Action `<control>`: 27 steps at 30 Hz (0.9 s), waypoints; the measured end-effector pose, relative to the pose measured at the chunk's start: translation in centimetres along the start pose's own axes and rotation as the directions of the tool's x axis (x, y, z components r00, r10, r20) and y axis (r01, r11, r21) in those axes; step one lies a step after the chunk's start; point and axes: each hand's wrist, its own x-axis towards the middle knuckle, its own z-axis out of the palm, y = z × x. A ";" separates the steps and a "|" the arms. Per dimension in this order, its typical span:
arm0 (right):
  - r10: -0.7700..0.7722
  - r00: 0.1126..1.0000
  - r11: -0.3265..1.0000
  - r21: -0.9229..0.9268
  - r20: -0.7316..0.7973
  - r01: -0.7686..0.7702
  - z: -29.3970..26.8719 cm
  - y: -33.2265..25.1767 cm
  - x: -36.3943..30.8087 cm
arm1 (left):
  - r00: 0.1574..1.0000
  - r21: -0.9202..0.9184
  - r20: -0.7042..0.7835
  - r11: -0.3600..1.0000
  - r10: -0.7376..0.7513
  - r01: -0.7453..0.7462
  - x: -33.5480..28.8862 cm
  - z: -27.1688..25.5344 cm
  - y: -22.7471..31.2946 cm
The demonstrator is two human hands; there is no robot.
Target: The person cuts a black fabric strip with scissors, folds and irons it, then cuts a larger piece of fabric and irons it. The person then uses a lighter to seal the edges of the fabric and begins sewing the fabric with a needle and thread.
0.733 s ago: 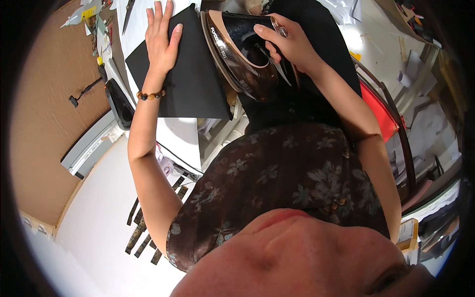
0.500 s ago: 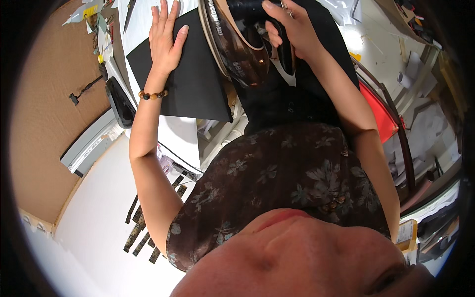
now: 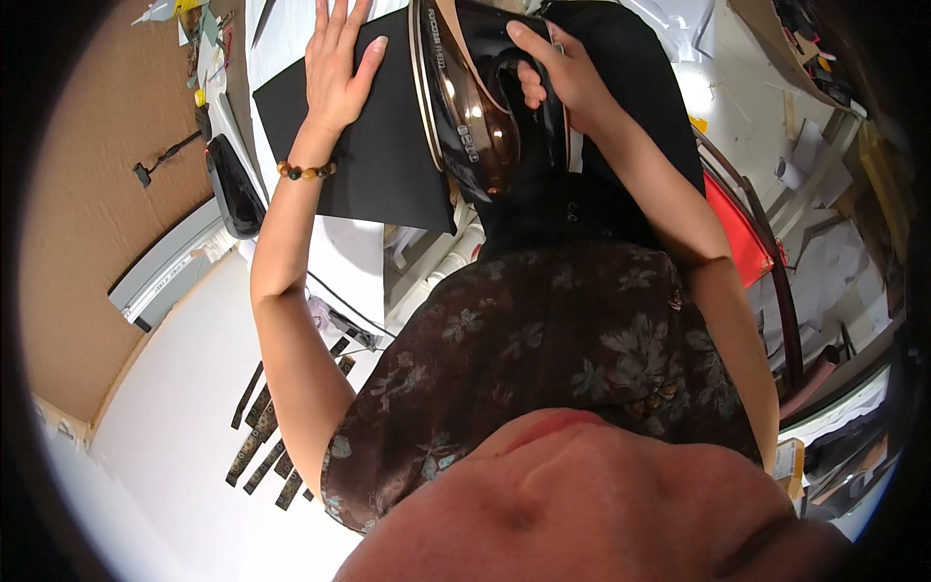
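Observation:
A glossy dark-brown iron (image 3: pixel 473 136) is in my right hand (image 3: pixel 567 82), the fingers wrapped round its handle and the thumb along the top. The pale rim of its soleplate faces left, toward a flat black piece of material (image 3: pixel 388 165). On that piece my left hand (image 3: pixel 337 87) lies flat, palm down, with its fingers stretched out; the fingertips run up to the top edge of the view. Whether the iron's sole touches the black piece cannot be made out. A beaded bracelet circles my left wrist.
White paper or cloth (image 3: pixel 354 262) lies under the black piece. Left of it are a black oblong object (image 3: pixel 235 184) and a grey-and-white strip (image 3: pixel 175 262). Several patterned dark strips (image 3: pixel 257 451) lie on a white surface. A red item (image 3: pixel 737 228) is beside a curved dark rail at right.
The iron has turned slightly in my right hand and its lower end has come nearer to me. My left hand stays flat on the black piece, the view shifting a little.

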 end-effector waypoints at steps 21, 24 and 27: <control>-0.258 0.958 0.910 -0.302 0.124 0.285 1.3 -3.0 -1.1 | 1.000 -0.010 -0.014 1.000 -0.010 0.010 -0.2 -0.2 -0.3; -0.208 0.978 0.937 -0.282 0.030 0.208 1.9 -4.0 -0.6 | 0.999 -0.015 -0.028 1.000 -0.017 0.016 0.3 -0.4 0.1; -0.259 0.961 0.927 -0.254 0.093 0.274 2.5 -1.9 -3.8 | 0.998 0.022 -0.026 0.998 -0.054 0.055 0.3 -0.5 0.2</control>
